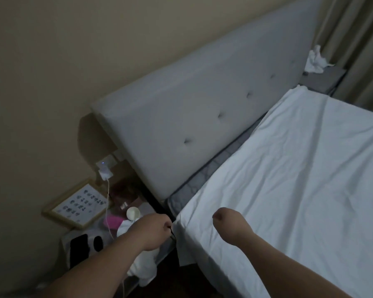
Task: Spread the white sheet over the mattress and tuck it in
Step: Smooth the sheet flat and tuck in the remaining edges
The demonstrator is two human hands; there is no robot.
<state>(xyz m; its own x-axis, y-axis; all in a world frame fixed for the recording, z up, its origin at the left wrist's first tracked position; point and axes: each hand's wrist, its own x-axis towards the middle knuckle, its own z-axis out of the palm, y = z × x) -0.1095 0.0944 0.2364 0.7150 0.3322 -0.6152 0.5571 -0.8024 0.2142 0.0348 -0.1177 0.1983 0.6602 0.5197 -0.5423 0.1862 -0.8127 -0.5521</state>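
Left hand [157, 230] pinches white sheet [289, 168] corner at near-left mattress [194, 183] edge; right hand [224, 220] clenched (grasp unclear). Sheet's light, limp, likely slips; grip hems.

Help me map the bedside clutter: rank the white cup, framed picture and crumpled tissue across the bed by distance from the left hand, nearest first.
From the left hand:
1. White cup, just beyond it on the nightstand.
2. Framed picture, farther left, against the wall.
3. Crumpled tissue, far across the bed, on the other nightstand.
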